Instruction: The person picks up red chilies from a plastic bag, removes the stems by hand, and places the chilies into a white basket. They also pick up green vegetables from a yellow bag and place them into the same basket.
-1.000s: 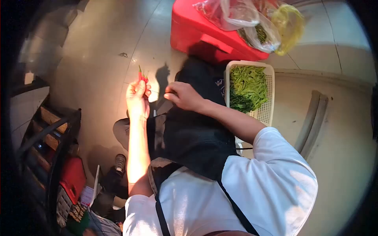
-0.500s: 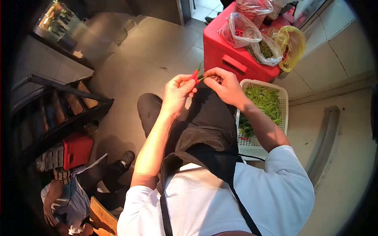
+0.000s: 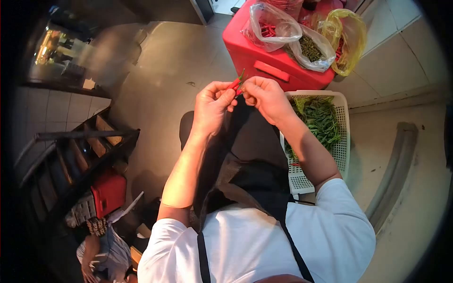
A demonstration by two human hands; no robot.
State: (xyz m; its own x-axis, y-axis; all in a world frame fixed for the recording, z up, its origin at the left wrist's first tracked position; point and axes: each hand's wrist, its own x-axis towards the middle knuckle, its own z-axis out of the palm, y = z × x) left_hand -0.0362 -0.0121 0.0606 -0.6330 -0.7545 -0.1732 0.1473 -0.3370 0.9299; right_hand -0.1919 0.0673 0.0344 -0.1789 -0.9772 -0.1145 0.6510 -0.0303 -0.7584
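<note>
Grip: both hands pinch closed on slim red chili peppers (image 3: 234, 85), glossy, tapered pods with green stems.
Left hand (image 3: 211, 107): fingers curl round the pods, held above the dark cloth lap.
Right hand (image 3: 267, 96): fingertips nip the stem end.
Basket (image 3: 300, 181): white perforated plastic, rectangular, heaped with green stems, just beside the right forearm.
Bags (image 3: 273, 26): thin, crinkled plastic, resting on a hard red box (image 3: 264, 59).

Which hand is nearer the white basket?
Right. The right hand is beside the rim of the white basket; the left hand is farther, beyond the right one, over the lap. Both pinch red chillies.
</note>
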